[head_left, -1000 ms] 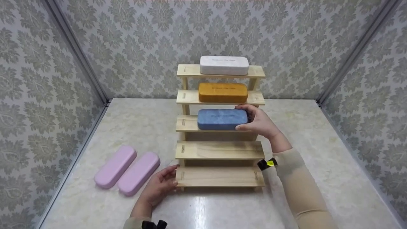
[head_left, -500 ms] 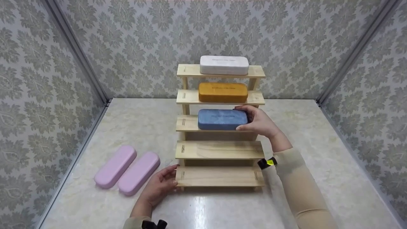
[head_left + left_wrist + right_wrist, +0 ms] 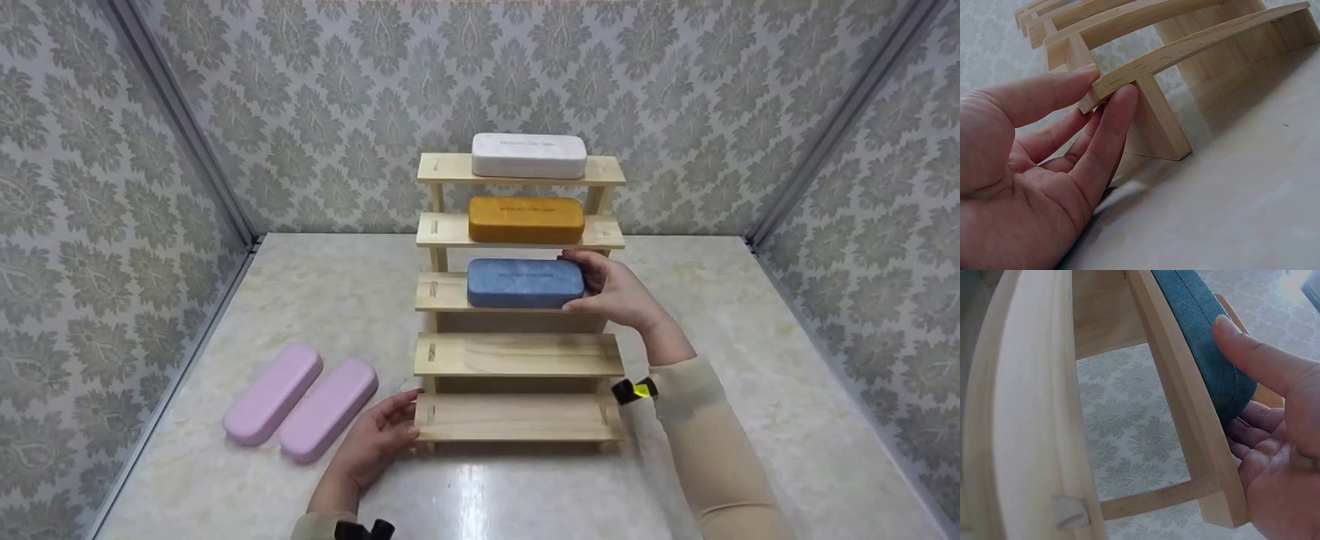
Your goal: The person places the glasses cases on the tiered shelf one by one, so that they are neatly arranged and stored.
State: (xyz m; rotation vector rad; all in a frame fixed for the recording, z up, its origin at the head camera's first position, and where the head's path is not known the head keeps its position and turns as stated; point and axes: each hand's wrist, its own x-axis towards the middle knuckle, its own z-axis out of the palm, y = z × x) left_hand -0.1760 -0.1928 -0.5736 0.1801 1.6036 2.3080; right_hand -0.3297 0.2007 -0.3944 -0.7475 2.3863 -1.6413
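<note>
A five-tier wooden display stand [image 3: 519, 417] is in the middle of the table. My left hand [image 3: 377, 442] pinches the left end of its lowest shelf; in the left wrist view the thumb is on the top edge and a finger underneath. On the middle shelf lies a blue glasses case [image 3: 523, 283]. My right hand [image 3: 619, 292] spans its right end, thumb at the front corner and fingers behind; the right wrist view shows the thumb [image 3: 1233, 332] over the case's side. An orange glasses case [image 3: 525, 220] and a white glasses case [image 3: 528, 155] occupy the two shelves above.
Two pink glasses cases [image 3: 273, 394] lie side by side and slanted on the marbled table [image 3: 480, 502], left of the stand. Patterned walls [image 3: 337, 112] enclose the table at the back and both sides.
My right hand has slid slightly to the right along the blue glasses case, which stays in place. The left hand has not moved.
</note>
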